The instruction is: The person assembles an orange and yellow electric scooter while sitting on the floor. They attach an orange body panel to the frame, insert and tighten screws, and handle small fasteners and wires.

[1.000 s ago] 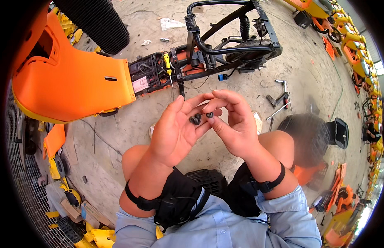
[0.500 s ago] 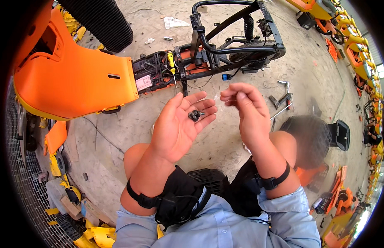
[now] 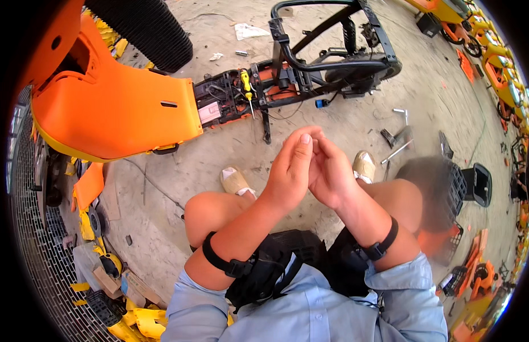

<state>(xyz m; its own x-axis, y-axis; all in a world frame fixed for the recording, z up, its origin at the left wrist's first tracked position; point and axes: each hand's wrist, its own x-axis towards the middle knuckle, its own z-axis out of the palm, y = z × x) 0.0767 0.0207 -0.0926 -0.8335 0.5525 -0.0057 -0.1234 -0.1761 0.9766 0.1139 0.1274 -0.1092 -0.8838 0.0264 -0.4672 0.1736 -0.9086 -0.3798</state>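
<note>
My left hand (image 3: pixel 288 176) and my right hand (image 3: pixel 333 178) meet in front of my knees, cupped against each other. The left is turned on its side, with fingers together and curled over toward the right. Part of the right palm shows, its fingers bent up against the left hand's fingertips. The hollow between them is hidden, so the dark bolts or screws seen earlier are out of sight. Beyond my hands lies a stripped scooter frame (image 3: pixel 288 54), with a yellow-handled screwdriver (image 3: pixel 245 81) resting across it. An orange body panel (image 3: pixel 127 111) covers the frame's left end.
On the floor to the right are a T-shaped tool (image 3: pixel 402 114), a metal rod (image 3: pixel 397 153) and a black crate (image 3: pixel 435 182). Yellow plastic parts (image 3: pixel 147 322) and cardboard (image 3: pixel 136 288) lie at lower left. Parked yellow scooters (image 3: pixel 498 74) line the right side.
My left hand, earlier palm up with the dark bolts on it, has tipped over toward the right. My right hand has moved left to meet it. The bolts have gone from view.
</note>
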